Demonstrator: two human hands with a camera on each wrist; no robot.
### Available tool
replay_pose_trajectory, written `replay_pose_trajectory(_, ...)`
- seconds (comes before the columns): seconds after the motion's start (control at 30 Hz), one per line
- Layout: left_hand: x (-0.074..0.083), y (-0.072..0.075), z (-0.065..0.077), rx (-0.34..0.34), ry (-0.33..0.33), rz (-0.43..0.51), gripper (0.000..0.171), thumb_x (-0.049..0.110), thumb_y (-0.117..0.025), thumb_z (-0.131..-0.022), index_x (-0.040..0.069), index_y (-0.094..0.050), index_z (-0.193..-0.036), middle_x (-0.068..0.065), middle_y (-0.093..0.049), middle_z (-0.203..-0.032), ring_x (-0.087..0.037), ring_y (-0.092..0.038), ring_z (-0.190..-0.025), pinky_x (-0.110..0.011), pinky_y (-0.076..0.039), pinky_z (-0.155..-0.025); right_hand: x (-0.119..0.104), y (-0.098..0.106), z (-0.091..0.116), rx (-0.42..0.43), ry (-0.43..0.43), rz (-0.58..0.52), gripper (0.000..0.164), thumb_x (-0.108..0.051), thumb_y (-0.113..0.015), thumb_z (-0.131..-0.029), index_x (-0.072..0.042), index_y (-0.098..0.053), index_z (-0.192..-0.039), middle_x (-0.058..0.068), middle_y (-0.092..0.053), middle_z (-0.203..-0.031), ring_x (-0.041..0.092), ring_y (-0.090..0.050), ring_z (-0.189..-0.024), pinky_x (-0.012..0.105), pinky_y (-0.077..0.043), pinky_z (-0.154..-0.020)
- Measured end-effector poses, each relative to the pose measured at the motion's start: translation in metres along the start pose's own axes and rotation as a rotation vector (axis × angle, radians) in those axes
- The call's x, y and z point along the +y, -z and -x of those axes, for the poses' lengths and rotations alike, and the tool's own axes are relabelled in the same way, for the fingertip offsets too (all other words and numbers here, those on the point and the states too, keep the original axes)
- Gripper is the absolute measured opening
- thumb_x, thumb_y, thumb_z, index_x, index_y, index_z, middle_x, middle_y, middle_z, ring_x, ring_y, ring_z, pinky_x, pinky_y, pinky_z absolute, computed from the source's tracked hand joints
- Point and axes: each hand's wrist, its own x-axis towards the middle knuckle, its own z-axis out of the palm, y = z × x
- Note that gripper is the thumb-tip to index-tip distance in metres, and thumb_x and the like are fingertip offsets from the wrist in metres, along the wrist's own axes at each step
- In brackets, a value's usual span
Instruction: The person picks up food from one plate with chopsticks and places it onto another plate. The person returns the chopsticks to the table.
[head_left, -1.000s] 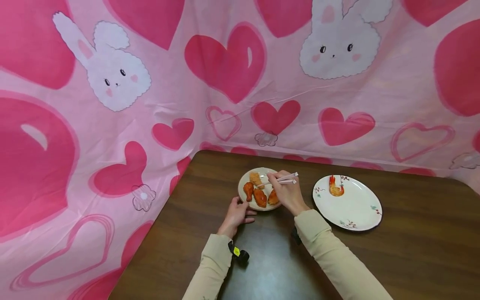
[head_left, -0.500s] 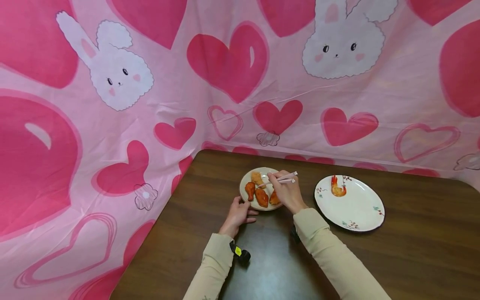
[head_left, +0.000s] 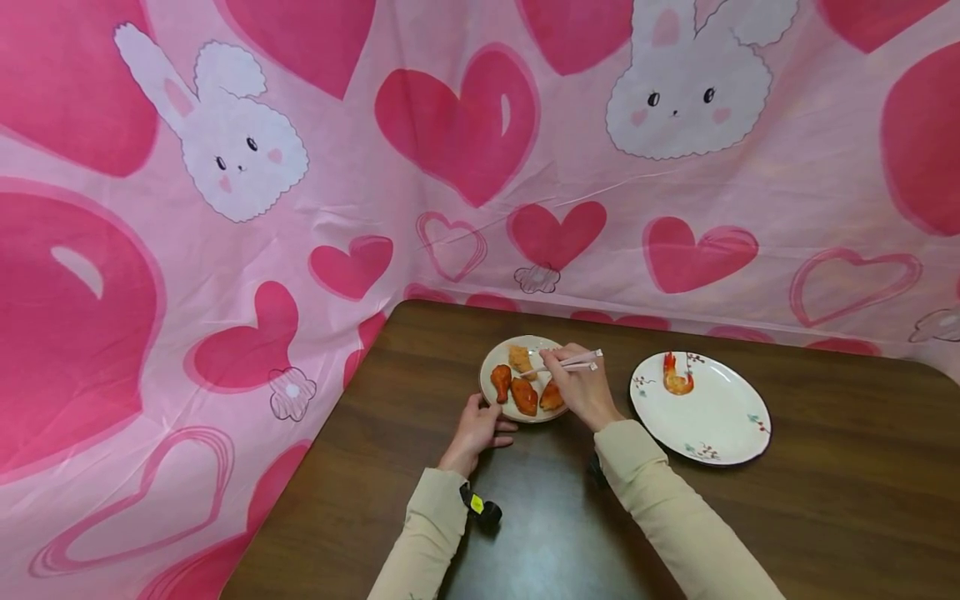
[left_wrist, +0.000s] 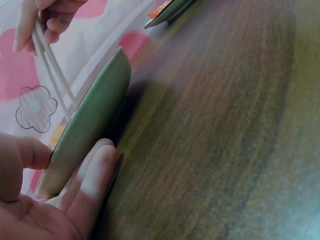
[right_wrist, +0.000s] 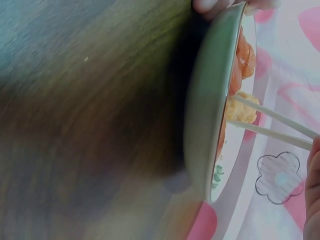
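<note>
In the head view, a small round plate [head_left: 489, 361] bears a drumstick [head_left: 501, 380], two reddish-brown chicken pieces [head_left: 524, 397] and a golden, crumbly-looking fried piece [head_left: 521, 358] at the far side. My left hand [head_left: 474, 431] grips its near left rim, thumb at the edge and fingers beneath, as the left wrist view shows. My right hand [head_left: 585, 387] holds a pair of pale chopsticks [right_wrist: 282, 136] over the plate. Their tips are spread about the golden piece in the right wrist view; the near rim partly hides the contact there.
Right of the small plate lies a larger oval plate [head_left: 705, 421] with painted sprigs, bearing a shrimp [head_left: 679, 383] near its far left edge. Both stand on a brown wooden table [head_left: 847, 467]. A pink curtain [head_left: 450, 167] with hearts and rabbits hangs behind and at the left.
My right hand and the chopsticks have shifted slightly right, and the golden piece has moved a little right on the plate. My left hand keeps its hold on the rim.
</note>
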Motion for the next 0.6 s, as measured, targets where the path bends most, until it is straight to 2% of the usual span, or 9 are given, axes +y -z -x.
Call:
replay_pose_trajectory(0.2,0.0,0.0,-0.002,0.002,0.0,0.005,0.049,0.013,-0.042,-0.098,0.0,-0.026,-0.143,-0.022,-0.066,-0.11,-0.02,-0.07,-0.082,-0.035,-0.061,-0.069,0.007,0.01,0.004,0.004,-0.017,0.02,0.024,-0.026,-0.065,-0.092,-0.007,-0.078,-0.088,0.005,-0.068,-0.074,0.016,-0.058,-0.068,0.02,-0.047,-0.058)
replay_pose_trajectory(0.47,-0.002,0.001,-0.005,-0.001,0.009,0.002,0.048,0.012,-0.041,-0.099,0.0,-0.026,-0.142,-0.024,-0.064,-0.116,-0.028,-0.071,-0.09,-0.036,-0.061,-0.07,0.014,0.02,0.01,0.001,-0.028,0.029,0.027,-0.027,-0.065,-0.092,-0.004,-0.077,-0.089,0.006,-0.069,-0.079,0.017,-0.06,-0.07,0.018,-0.047,-0.059)
replay_pose_trajectory(0.6,0.008,-0.001,0.006,-0.01,0.01,-0.007,0.047,0.01,-0.04,-0.099,-0.002,-0.026,-0.142,-0.026,-0.063,-0.116,-0.034,-0.069,-0.095,-0.038,-0.061,-0.073,0.015,0.022,0.011,0.005,-0.01,0.05,0.03,-0.03,-0.064,-0.092,-0.003,-0.077,-0.089,0.006,-0.069,-0.079,0.017,-0.06,-0.07,0.019,-0.048,-0.06)
